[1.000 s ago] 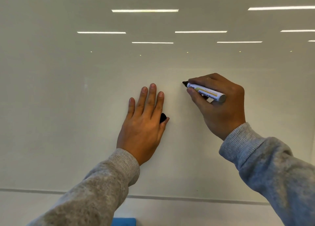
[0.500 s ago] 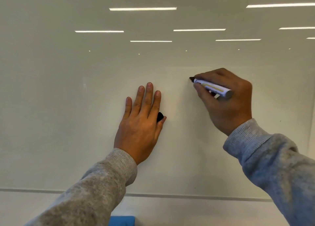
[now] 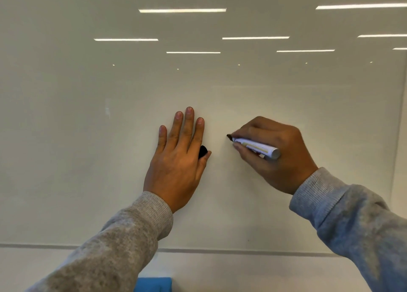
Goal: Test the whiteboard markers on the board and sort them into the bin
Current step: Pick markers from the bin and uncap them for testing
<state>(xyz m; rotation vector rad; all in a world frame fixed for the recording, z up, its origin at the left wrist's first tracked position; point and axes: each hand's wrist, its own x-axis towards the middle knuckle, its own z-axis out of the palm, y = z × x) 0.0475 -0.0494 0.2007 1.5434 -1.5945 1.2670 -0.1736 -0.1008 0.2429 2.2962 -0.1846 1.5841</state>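
Observation:
My right hand [image 3: 277, 155] grips a white whiteboard marker [image 3: 256, 147] with a yellow label. Its dark tip touches the whiteboard [image 3: 88, 159] just right of my left hand. No ink line shows on the board near the tip. My left hand [image 3: 178, 159] lies flat against the board with its fingers straight and pointing up. Its thumb pinches the black marker cap [image 3: 202, 152] against the side of the hand, and only the cap's end shows.
The glossy board reflects ceiling light strips across its top. Its lower edge [image 3: 242, 251] runs across the view below my arms. A blue object [image 3: 154, 284] peeks in at the bottom edge, mostly cut off.
My right hand has carried the marker tip down and a little left across the board. My left hand has stayed flat in place with the cap.

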